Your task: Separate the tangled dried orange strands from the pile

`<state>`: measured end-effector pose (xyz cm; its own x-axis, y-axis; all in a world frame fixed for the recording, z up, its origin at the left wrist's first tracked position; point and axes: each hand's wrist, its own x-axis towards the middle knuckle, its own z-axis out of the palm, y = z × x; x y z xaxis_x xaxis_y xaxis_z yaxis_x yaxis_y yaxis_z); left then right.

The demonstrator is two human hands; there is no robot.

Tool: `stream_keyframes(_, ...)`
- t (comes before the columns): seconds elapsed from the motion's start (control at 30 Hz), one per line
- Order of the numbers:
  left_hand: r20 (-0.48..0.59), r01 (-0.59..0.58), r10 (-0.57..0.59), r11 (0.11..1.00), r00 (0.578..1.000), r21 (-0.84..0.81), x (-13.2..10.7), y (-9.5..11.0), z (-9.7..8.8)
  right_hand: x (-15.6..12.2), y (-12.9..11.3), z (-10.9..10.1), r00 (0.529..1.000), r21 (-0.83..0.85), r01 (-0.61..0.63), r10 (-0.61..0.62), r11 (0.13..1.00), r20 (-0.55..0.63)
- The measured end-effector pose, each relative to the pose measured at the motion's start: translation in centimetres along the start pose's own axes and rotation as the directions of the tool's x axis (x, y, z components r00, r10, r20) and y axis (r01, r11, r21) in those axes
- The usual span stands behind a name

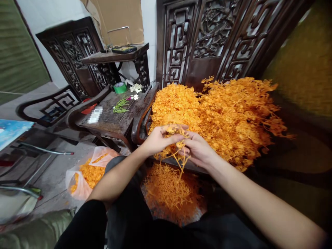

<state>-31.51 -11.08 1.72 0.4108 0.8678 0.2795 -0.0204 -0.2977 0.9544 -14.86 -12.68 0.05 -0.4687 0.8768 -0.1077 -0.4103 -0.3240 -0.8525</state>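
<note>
My left hand (pixel 162 139) and my right hand (pixel 198 148) meet in front of me, fingers closed on an orange artificial flower sprig (pixel 182 159). Its thin branching stems hang below my fingers, and parts of it are hidden by them. Behind my hands a large heap of orange plastic flower sprigs (pixel 228 117) covers a dark carved wooden bench. Below, between my legs, lies a pile of thin orange stems (pixel 168 186).
A translucent bag (pixel 74 178) with orange pieces lies on the floor at left. On a wooden side table (pixel 111 122) are green tape (pixel 120 88), green stems (pixel 120 105) and white flower pieces (pixel 136 88). A phone (pixel 124 49) rests on a higher stand.
</note>
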Motion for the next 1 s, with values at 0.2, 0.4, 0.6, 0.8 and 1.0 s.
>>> stream_keyframes(0.2, -0.395, 0.2, -0.208, 0.978, 0.895, -0.061, 0.3, -0.2, 0.2, 0.2, 0.5, -0.9, 0.868, -0.46, 0.345, -0.465, 0.818, -0.175)
stream_keyframes(0.4, -0.159, 0.265, -0.285, 0.954, 0.945, -0.139, 0.0, -0.4, -0.3, -0.8, -0.9, -0.7, 0.751, -0.828, 0.49, -0.614, 0.274, 0.241)
stream_keyframes(0.6, -0.037, 0.374, -0.392, 0.897, 0.919, -0.235, -0.5, 0.2, -1.2, -0.8, -2.1, -1.2, 0.763, -0.776, 0.491, -0.626, 0.395, 0.164)
stream_keyframes(0.8, -0.063, 0.411, -0.46, 0.84, 0.885, -0.355, 0.1, 0.8, -0.1, -0.1, -2.4, -1.3, 0.831, -0.61, 0.358, -0.538, 0.707, -0.137)
stream_keyframes(1.0, -0.194, 0.367, -0.496, 0.807, 0.847, -0.463, 0.8, 1.0, -1.8, 0.8, -4.5, -3.6, 0.727, -0.546, 0.369, -0.6, 0.752, -0.335)
